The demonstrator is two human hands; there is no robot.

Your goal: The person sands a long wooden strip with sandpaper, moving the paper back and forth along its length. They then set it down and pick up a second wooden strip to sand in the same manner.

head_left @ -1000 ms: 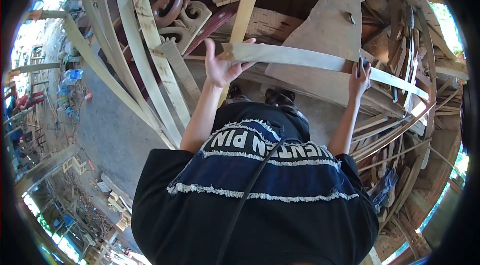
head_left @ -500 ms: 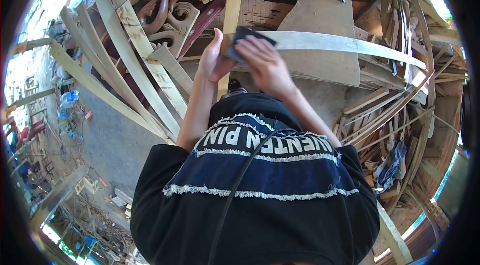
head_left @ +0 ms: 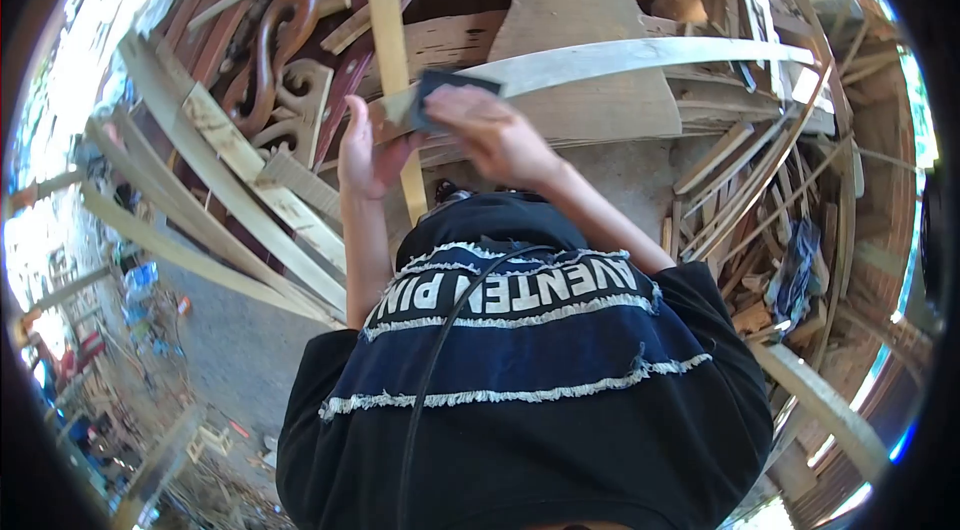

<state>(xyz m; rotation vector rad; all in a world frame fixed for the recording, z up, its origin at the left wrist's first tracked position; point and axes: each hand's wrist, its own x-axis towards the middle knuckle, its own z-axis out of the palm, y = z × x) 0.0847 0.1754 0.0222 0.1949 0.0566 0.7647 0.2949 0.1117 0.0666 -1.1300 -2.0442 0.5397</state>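
Note:
A pale, curved wooden strip runs across in front of me from the middle to the right. My right hand presses a dark sheet of sandpaper against the strip near its left end; the fingers are slightly blurred. My left hand is at that same end, thumb pointing up and fingers curled beneath the wood, their tips partly hidden. Under the strip's left end passes a straight yellowish board.
A wide plywood panel lies behind the strip. Carved scrollwork and long curved planks are at the left. Stacked offcuts and a crumpled cloth sit on the right. A plastic bottle lies far left.
The view has shifted, so the surroundings sit differently in it. The right hand and sandpaper remain near the strip's left end, with the left hand slightly farther from the sheet.

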